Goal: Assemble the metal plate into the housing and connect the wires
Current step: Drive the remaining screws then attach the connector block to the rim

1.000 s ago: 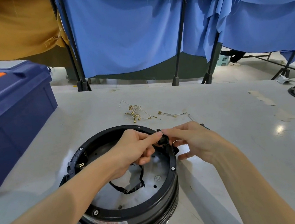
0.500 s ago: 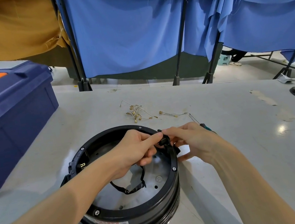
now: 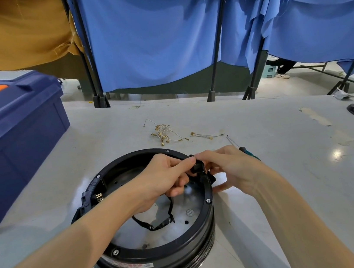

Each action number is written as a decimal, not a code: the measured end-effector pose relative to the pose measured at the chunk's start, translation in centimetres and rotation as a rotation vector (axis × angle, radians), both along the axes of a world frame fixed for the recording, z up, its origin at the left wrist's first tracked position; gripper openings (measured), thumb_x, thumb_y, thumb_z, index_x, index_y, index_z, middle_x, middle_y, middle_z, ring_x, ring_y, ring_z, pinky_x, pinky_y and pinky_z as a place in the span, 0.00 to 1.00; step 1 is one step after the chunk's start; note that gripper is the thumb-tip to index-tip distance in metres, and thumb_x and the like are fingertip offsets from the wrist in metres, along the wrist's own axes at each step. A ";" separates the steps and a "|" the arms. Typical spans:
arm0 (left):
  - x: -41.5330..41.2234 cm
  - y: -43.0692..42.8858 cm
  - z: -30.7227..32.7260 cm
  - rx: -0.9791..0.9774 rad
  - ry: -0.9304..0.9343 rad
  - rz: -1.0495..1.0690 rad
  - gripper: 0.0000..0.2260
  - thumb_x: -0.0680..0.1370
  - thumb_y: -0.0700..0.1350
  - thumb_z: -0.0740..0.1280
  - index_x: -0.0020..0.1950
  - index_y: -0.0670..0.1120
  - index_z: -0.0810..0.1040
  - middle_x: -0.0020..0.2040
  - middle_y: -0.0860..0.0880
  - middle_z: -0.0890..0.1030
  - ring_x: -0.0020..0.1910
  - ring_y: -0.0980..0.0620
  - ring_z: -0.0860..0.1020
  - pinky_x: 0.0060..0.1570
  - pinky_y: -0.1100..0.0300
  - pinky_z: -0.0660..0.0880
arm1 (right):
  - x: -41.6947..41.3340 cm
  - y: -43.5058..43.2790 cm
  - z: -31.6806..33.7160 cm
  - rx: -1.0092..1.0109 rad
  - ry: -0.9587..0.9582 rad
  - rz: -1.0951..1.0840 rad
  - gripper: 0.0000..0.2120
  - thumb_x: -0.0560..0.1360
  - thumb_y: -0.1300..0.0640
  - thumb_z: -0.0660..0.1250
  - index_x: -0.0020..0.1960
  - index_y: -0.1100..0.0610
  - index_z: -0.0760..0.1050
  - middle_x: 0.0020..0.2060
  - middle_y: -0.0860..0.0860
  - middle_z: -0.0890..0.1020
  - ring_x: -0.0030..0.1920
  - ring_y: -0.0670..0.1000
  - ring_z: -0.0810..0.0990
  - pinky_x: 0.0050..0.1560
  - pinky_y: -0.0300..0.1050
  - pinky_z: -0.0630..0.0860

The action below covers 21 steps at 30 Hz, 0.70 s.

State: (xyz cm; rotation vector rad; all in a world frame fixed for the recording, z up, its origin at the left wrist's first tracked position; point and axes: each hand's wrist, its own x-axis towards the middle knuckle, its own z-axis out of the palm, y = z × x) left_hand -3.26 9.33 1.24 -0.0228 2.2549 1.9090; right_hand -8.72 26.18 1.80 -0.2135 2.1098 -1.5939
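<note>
Toolbox fills the tabletop's left edge. Near the front edge sits the housing, metal plate seated inside, loose wires beyond it. The left hand pinches a black connector at the housing's right rim, and the right hand pinches it from outside. It would be best to line it up squarely and press straight, leaving the black cable slack.

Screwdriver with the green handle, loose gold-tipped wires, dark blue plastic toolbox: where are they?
Green-handled screwdriver (image 3: 250, 154), head view, on its green handle.
Loose gold-tipped wires (image 3: 163, 133), head view, on the gold terminal cluster.
Dark blue plastic toolbox (image 3: 19, 137), head view, on its front wall.
</note>
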 end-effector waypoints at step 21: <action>-0.1 -0.2 -0.4 0.053 -0.080 -0.068 0.17 0.81 0.52 0.63 0.44 0.39 0.76 0.27 0.48 0.70 0.19 0.55 0.64 0.21 0.69 0.61 | 0.2 0.3 -0.4 -0.083 -0.021 -0.006 0.14 0.74 0.51 0.71 0.48 0.63 0.81 0.38 0.53 0.78 0.40 0.50 0.75 0.38 0.47 0.79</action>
